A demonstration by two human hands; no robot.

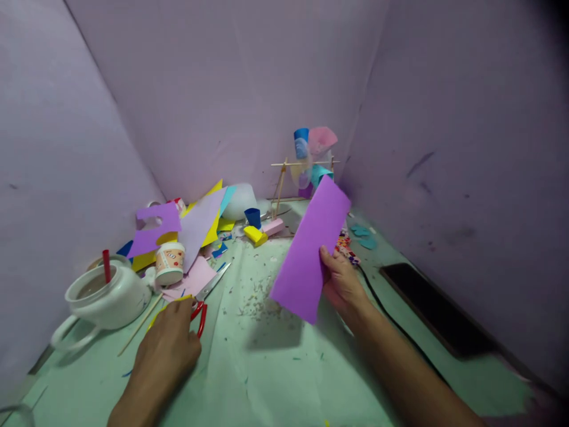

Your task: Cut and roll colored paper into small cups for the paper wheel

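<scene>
Pale purple walls [267, 89] stand around a table [267, 385] covered in light green, its middle sprinkled with small scraps. Above that litter, the right hand [342, 281] grips a purple foam or paper sheet [311, 249], thumb on the near face, and the sheet is held tilted, clear of the table with its shadow beneath. Low over the table, the left hand [169, 341] has its fingers curled at the red handles of the scissors [208, 290]; whether it grips them I cannot tell, as the knuckles hide the contact. The scissor blades lie partly open, pointing away beside a pink sheet [198, 276].

To the left stand a white teapot [111, 302] with a red stick [106, 265] in its open top and a printed paper cup [169, 264]; a thin wooden stick [140, 326] lies near both. Behind the cup are a cut purple piece [155, 225] with a notch in it and a lilac sheet [200, 225] over yellow ones. Farther back, a yellow block [255, 235], a pink block [272, 227] and a dark blue cup [252, 217] sit close together, near a stick frame [281, 184] carrying coloured paper cups. To the right, a black cable [395, 326] runs past a dark phone [435, 308].
</scene>
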